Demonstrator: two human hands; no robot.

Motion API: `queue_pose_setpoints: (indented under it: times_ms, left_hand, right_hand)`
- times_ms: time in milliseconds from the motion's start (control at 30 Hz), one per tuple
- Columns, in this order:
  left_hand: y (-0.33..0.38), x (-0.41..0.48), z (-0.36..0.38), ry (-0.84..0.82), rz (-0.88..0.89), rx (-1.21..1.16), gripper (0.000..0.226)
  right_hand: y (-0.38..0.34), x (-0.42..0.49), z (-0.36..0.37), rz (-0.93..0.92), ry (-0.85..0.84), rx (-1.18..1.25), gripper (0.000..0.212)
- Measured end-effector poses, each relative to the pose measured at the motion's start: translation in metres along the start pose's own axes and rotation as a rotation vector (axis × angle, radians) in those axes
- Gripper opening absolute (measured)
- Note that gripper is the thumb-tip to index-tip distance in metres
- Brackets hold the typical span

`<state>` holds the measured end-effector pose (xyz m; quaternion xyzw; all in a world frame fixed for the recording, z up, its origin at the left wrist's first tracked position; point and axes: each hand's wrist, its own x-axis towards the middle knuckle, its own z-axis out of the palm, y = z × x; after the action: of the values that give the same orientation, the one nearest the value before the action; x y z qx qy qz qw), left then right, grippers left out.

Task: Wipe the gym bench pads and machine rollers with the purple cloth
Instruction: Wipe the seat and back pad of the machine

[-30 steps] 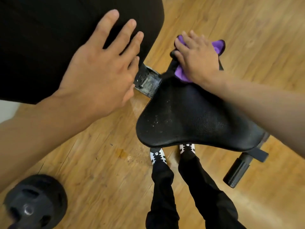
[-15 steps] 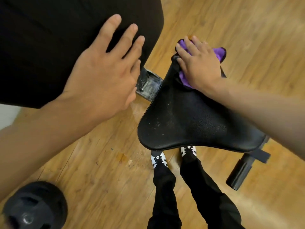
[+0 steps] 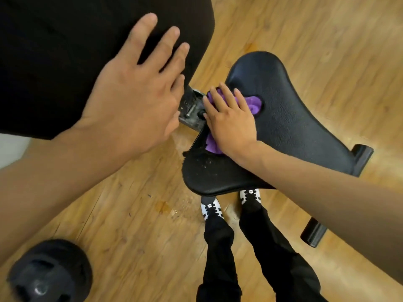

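My right hand lies flat, fingers straight, pressing the purple cloth onto the left edge of the black seat pad, beside the grey metal bracket. Purple folds show past my fingertips and under my palm. My left hand rests spread and flat on the big black back pad at the upper left, its thumb close to the bracket. White specks dot the seat pad's near corner.
A black weight plate lies on the wooden floor at the bottom left. My legs and black-and-white shoes stand just below the seat pad. A black frame foot with an end cap sticks out at the lower right.
My right hand has slid the cloth from the seat pad's far end to its left edge by the bracket. The far end now shows bare. My left hand stays on the back pad.
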<state>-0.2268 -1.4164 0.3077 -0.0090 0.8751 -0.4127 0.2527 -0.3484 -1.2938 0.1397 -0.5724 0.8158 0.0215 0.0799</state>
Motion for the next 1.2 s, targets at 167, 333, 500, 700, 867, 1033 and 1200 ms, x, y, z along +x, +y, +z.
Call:
queue_pose_setpoints:
  times_ms: [167,333,500,700,867,1033,1200]
  left_hand:
    - [0.005,-0.002,0.0,0.002,0.025,0.012,0.073]
    - [-0.001,-0.001,-0.002,0.02,0.002,-0.013,0.072]
    - [0.001,0.001,0.002,0.017,0.004,0.007,0.073]
    - [0.006,0.0,-0.001,0.019,0.015,-0.056,0.072]
    - [-0.004,0.0,-0.004,0.055,0.005,-0.092,0.072]
    - [0.0,0.0,-0.002,0.068,0.02,-0.079,0.071]
    - [-0.002,-0.007,0.001,0.059,0.059,-0.126,0.072]
  right_hand:
    - [-0.003,-0.104,0.006,-0.111,-0.065,-0.007,0.055]
    - [0.032,-0.058,0.004,-0.227,0.028,0.018,0.05]
    - [0.017,0.02,0.011,-0.012,0.108,0.219,0.043]
    - [0.014,-0.051,0.003,-0.139,0.056,0.182,0.052]
    - [0.044,-0.005,-0.002,-0.203,0.049,0.04,0.047]
    - [-0.014,-0.008,0.012,-0.012,0.05,0.083,0.044]
    - [-0.034,-0.092,0.018,-0.648,-0.123,0.047,0.056]
